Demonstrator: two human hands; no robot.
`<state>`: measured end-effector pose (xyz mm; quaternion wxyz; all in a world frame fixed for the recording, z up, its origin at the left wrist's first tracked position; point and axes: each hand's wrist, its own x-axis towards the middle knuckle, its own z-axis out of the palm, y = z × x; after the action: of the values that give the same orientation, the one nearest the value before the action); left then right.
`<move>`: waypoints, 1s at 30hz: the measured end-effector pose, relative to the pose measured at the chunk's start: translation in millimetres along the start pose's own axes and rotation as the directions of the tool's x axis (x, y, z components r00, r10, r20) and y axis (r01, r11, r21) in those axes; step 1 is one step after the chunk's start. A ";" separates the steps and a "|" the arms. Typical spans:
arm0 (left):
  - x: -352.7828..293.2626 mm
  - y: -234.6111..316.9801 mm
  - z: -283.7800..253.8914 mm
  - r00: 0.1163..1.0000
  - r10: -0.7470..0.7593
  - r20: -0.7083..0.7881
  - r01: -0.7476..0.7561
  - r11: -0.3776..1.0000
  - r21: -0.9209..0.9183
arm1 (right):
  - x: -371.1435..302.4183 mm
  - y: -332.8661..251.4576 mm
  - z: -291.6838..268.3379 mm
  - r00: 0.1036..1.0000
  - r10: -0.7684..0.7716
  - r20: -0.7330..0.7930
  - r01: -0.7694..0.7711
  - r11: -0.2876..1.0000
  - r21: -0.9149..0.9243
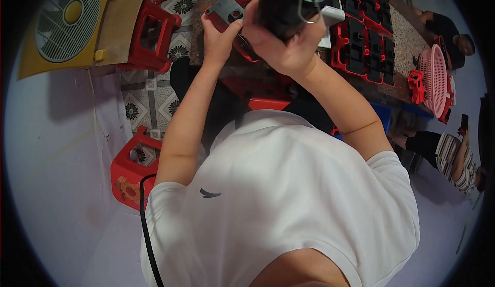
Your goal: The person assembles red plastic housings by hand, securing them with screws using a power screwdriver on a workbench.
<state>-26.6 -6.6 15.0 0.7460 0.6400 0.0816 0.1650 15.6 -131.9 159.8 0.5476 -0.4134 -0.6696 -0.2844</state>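
At the upper left of the frame lies a yellow fan (67,19), with a red stool (152,34) just beside it on the tiled floor. Near top centre, the left hand (219,39) has its fingers pressed around a red and grey casing (227,11) at the bench (407,42) edge. Just right, the right hand (283,45) wraps its fingers around a black power tool (283,3). Further right, black and red parts (368,45) line the bench, and a pink basket (435,78) sits at the far right.
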 end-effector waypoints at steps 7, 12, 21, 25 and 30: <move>-0.1 7.8 -5.7 0.999 -0.026 0.036 0.025 1.000 0.016 | 31.6 -61.8 -43.5 0.498 0.731 -0.468 -0.671 0.666 0.326; -0.4 9.0 -3.4 0.999 -0.015 0.034 0.013 0.999 0.046 | -12.6 -62.4 -90.5 0.749 0.571 -0.335 -0.650 0.732 -0.206; -0.6 14.0 -0.1 0.998 -0.041 0.047 0.039 0.998 0.043 | -26.6 -54.9 -90.3 0.725 0.591 -0.355 -0.677 0.707 -0.205; 1.0 10.1 -4.5 0.999 -0.036 0.039 0.034 0.998 0.050 | 4.8 -40.4 -85.9 0.455 0.780 -0.430 -0.792 0.575 0.206; 2.4 1.8 -3.7 0.999 -0.036 0.029 0.036 0.999 0.020 | 39.3 2.6 -59.7 0.745 0.498 -0.444 -0.522 0.849 0.078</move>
<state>-25.9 -2.1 16.3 0.7438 0.6479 0.0837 0.1413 45.3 -170.9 211.9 0.7324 -0.5176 -0.3789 -0.2284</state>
